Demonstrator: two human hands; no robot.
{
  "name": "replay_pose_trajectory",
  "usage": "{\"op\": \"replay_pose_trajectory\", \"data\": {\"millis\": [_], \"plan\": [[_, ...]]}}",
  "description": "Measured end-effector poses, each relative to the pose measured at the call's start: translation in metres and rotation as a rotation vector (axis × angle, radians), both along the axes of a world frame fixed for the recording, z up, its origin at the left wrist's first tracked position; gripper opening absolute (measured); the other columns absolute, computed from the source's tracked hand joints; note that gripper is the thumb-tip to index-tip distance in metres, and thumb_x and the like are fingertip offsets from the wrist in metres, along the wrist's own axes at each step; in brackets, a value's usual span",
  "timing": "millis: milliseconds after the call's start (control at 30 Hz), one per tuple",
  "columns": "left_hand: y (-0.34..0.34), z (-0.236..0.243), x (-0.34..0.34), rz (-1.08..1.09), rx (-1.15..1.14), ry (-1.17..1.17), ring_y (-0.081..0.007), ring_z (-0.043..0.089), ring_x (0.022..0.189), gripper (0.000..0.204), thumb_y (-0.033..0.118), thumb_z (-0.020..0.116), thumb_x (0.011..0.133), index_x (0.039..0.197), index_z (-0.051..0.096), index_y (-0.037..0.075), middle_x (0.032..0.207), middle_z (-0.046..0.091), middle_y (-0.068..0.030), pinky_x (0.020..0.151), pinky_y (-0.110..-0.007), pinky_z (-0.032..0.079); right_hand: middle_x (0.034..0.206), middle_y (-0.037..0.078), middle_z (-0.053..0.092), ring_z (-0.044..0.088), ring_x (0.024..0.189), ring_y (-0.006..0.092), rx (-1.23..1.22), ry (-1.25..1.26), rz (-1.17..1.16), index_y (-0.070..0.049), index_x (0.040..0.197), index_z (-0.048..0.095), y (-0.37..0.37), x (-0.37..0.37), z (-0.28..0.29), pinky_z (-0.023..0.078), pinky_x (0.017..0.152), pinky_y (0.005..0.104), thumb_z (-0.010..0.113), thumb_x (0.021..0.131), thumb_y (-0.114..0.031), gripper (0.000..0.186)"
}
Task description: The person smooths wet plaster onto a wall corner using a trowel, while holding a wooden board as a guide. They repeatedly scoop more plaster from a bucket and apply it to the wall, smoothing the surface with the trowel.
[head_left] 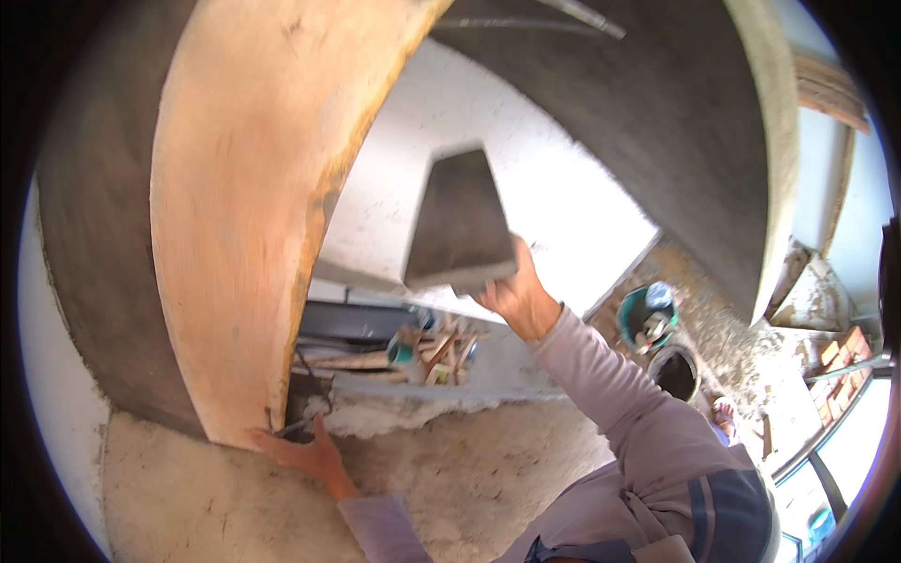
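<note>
Two grips — right hand [511, 296] clamped on a plastering float [458, 223], left hand [305, 452] pressed against plank [253, 197].

**Bare concrete and daylight around the green bucket**

We see a green bucket [646, 314] on a rough, sandy floor [488, 469]. Just below it sits a dark bucket [674, 368]. Left of it lies scrap wood [436, 352]; above it rises a grey rendered wall [657, 122], beside a sunlit white wall [554, 202].

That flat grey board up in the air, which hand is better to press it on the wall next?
The right hand, probably. It already grips the grey board raised near the plastered wall. The left hand is low down, at the foot of the wooden plank.
</note>
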State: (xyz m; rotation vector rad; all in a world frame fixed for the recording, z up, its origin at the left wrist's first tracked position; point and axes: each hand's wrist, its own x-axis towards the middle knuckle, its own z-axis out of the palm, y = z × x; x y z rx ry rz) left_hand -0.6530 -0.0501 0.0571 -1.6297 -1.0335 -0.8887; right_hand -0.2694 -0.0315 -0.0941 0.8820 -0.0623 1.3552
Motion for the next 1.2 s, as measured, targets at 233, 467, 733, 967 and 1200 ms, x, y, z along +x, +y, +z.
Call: {"op": "replay_pose_trajectory", "data": {"millis": [233, 467, 733, 967, 1200], "plan": [[-0.014, -0.006, 0.000, -0.015, 0.029, -0.059, -0.0373, 0.014, 0.147, 0.114, 0.036, 0.083, 0.071, 0.152, 0.014, -0.002, 0.159, 0.014, -0.0232, 0.117, -0.049, 0.017, 0.123, 0.012, 0.061, 0.061, 0.109, 0.0273, -0.688, -0.341, 0.189, -0.002, 0.128, 0.052, -0.071, -0.031, -0.179, 0.052, 0.093, 0.0413, 0.043, 0.099, -0.029, 0.040], [-0.041, -0.087, 0.066, -0.401, -0.011, -0.272, -0.0374, 0.018, 0.145, 0.105, 0.044, 0.073, 0.081, 0.151, 0.011, -0.004, 0.156, 0.017, -0.0245, 0.117, -0.049, 0.017, 0.115, 0.012, 0.066, 0.063, 0.108, 0.0248, -1.044, -0.909, -0.220, -0.004, 0.121, 0.058, -0.161, -0.050, -0.326, 0.050, 0.092, 0.0367, 0.077, 0.076, -0.022, 0.052], [-0.084, -0.418, 0.123, -0.522, -1.562, -0.284, -0.0356, 0.030, 0.140, 0.076, 0.036, 0.057, 0.095, 0.149, 0.020, -0.002, 0.153, 0.026, -0.0250, 0.115, -0.045, 0.025, 0.120, 0.008, 0.063, 0.060, 0.111, 0.0221, -1.246, -1.327, -0.243, -0.003, 0.134, 0.048, -0.283, -0.101, -0.451, 0.048, 0.096, 0.0379, 0.067, 0.086, -0.010, 0.052], [-0.005, -0.592, 0.269, -0.481, -1.740, -0.282, -0.0354, 0.032, 0.138, 0.072, 0.036, 0.057, 0.095, 0.147, 0.024, -0.002, 0.150, 0.030, -0.0245, 0.114, -0.045, 0.027, 0.121, 0.008, 0.062, 0.059, 0.112, 0.0221, -1.393, -1.089, 0.012, -0.003, 0.135, 0.047, -0.262, 0.001, -0.462, 0.047, 0.097, 0.0381, 0.066, 0.086, -0.009, 0.053], [0.035, -0.661, 0.372, -0.385, -1.790, -0.291, -0.0352, 0.035, 0.137, 0.068, 0.035, 0.058, 0.095, 0.145, 0.028, -0.002, 0.148, 0.033, -0.0239, 0.113, -0.045, 0.028, 0.122, 0.008, 0.061, 0.058, 0.113, 0.0220, -1.418, -1.181, 0.002, -0.003, 0.137, 0.045, -0.253, 0.046, -0.454, 0.047, 0.098, 0.0382, 0.065, 0.087, -0.008, 0.053]]}}
